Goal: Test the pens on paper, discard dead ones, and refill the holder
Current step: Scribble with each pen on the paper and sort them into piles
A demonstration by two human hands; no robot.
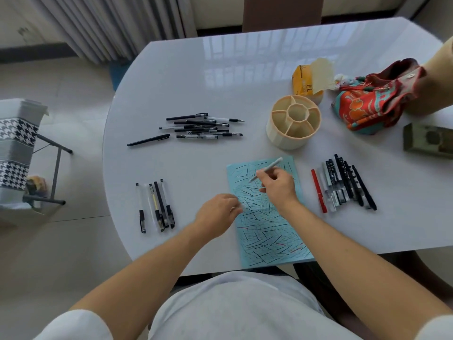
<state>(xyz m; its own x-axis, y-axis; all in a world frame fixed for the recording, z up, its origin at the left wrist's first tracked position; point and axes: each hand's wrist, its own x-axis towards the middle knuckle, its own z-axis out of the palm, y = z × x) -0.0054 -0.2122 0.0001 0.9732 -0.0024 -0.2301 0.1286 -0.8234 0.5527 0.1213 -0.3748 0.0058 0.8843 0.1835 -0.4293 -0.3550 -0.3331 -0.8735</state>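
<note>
A light blue sheet of paper (267, 231) covered in short pen strokes lies at the table's near edge. My right hand (278, 185) grips a pale pen (267, 169) over the sheet's upper part, tip pointing down-left. My left hand (218, 214) rests at the paper's left edge with curled fingers; whether it pinches something is unclear. A cream round pen holder (294, 122) with empty compartments stands beyond the paper. Several pens lie in a pile (203, 127) at the far left, several more in a row (157, 206) at the near left, and another group (345, 185) right of the paper.
An orange tissue pack (306, 82) and a red patterned cloth bag (375, 99) sit behind the holder. A greenish box (429, 141) lies at the right edge. Another person's arm (436, 77) reaches in at the far right. A houndstooth-covered stool (17, 148) stands on the floor, left.
</note>
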